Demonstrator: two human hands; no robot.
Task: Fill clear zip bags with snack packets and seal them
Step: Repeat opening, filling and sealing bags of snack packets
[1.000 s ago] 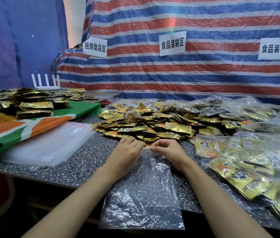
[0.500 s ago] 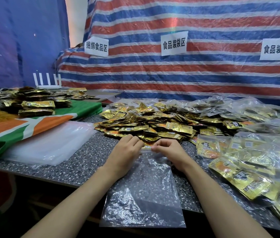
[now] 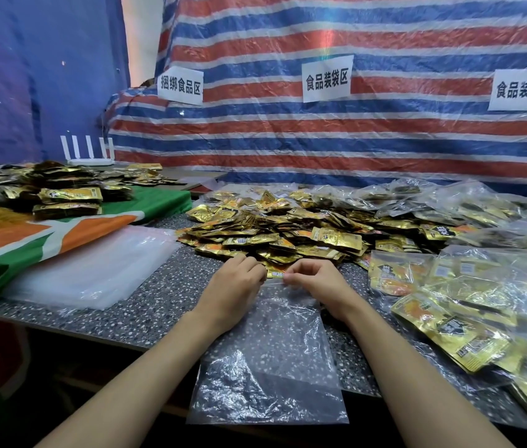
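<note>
While both hands are meeting at the far edge of the clear zip bag (image 3: pixel 272 367), the relation that matters is lying straight ahead. The bag is stretching lengthwise from the person's body toward the pile of snack packets (image 3: pixel 288 227), with its mouth at the far end, just short of the pile's nearest packets. The left hand (image 3: pixel 233 286) and the right hand (image 3: pixel 314 286) are sitting side by side on that mouth, fingers curled and pinching the rim, apparently to work it apart. Whether the zip is parting I cannot tell. Nothing is showing inside the bag, so I am judging the filling not yet begun. Both hands are lying about equally near the pile, which is spreading somewhat more to the right, so the right hand is looking the likelier one to reach forward for packets. The bag's near end is hanging over the front edge of the speckled counter (image 3: pixel 146 305). A stack of empty bags (image 3: pixel 94 266) is lying to the left, filled bags (image 3: pixel 465 286) are lying heaped at the right, and a striped tarpaulin (image 3: pixel 320 140) bearing paper signs (image 3: pixel 326 78) is closing off the back.
</note>
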